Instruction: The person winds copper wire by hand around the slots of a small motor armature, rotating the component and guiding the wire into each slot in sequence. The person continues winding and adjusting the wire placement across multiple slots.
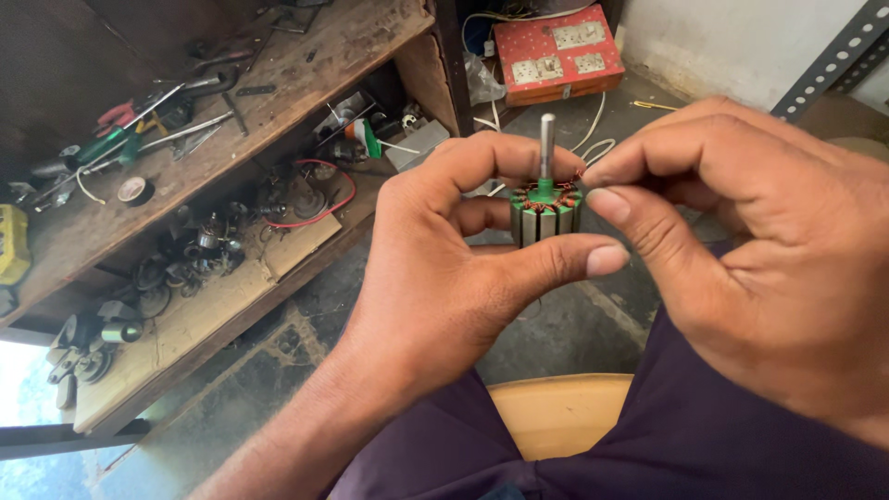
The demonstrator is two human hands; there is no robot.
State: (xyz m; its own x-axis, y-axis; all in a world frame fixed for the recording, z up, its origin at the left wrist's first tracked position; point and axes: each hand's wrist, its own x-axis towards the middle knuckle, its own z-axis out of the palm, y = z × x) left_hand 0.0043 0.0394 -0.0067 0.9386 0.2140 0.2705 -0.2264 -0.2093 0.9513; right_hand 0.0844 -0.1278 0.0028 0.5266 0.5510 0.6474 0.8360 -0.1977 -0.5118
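A cluttered wooden shelf (231,102) stood far left above a grey floor (556,333). Centre, the left hand (444,278) grasped a small motor armature (546,208), its shaft upright, copper windings showing; the right hand (769,250) pinched its top edge.

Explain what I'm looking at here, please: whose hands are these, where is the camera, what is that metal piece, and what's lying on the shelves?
There is one picture, from a camera worn on the person's head, looking down at their own two bare hands. The left hand grips a small motor armature: a slotted metal core with copper windings and a steel shaft standing upright. The right hand pinches at the windings on top; whether it holds a wire is too small to tell. On the left, a wooden shelf carries screwdrivers, pliers and a roll of tape. The lower shelf holds loose motor parts. A red switch box lies on the floor.
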